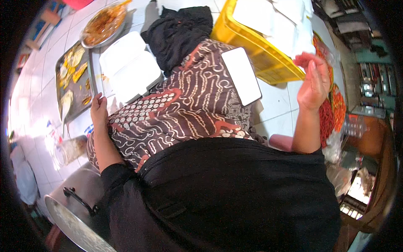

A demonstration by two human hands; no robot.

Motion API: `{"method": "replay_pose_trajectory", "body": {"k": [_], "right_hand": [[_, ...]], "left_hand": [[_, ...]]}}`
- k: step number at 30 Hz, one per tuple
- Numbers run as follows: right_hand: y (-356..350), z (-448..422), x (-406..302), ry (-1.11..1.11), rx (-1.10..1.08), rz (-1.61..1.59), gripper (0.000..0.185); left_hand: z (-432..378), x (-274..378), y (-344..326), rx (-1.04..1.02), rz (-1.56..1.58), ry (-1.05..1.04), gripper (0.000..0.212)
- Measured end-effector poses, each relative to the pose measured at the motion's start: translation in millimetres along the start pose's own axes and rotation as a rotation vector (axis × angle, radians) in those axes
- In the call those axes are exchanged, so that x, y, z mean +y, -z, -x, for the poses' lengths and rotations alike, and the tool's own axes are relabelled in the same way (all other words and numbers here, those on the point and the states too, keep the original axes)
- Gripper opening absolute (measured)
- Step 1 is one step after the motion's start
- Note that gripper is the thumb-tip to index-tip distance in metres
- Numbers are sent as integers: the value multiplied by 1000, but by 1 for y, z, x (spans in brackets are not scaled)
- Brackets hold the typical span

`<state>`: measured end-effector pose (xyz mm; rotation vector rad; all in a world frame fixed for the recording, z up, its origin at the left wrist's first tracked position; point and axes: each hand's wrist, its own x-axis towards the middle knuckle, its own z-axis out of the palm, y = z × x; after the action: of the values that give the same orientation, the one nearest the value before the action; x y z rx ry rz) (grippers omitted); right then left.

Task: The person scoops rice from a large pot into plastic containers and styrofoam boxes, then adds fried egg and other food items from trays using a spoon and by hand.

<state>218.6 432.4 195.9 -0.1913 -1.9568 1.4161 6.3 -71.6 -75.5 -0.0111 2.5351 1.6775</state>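
My right hand (315, 82) is raised at the near right corner of a yellow plastic crate (270, 60), its fingers apart and nothing seen in them. White foam boxes (267, 19) fill the crate. My left hand (100, 107) hangs low at the left, beside an opened white foam box (130, 66) and a metal tray (75, 94) with yellow food pieces; whether it holds something thin is unclear. Across my lap lies a brown patterned cloth (189, 97), with a white flat rectangular object (241, 75) on it, perhaps a phone.
A metal bowl (104, 26) of reddish food stands at the upper left, near a black cloth (182, 31). Lower left are a large metal pot (74, 195) with a black handle and a clear container (70, 151). Red and orange strands (338, 108) lie at the right.
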Motion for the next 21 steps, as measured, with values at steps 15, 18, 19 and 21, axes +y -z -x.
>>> {"method": "replay_pose_trajectory", "body": {"k": [15,18,19,21], "right_hand": [[39,212,199,-734,-383,1357,63],[40,209,197,-730,-372,1307,63],[43,209,197,-777,-322,1291,63],[47,212,199,-795,-295,1251,62]], "left_hand": [[15,30,-31,70,-543,108,47],[20,29,-30,89,-420,178,43],[21,30,-29,114,-398,126,42],[21,29,-30,116,-388,121,42]]}}
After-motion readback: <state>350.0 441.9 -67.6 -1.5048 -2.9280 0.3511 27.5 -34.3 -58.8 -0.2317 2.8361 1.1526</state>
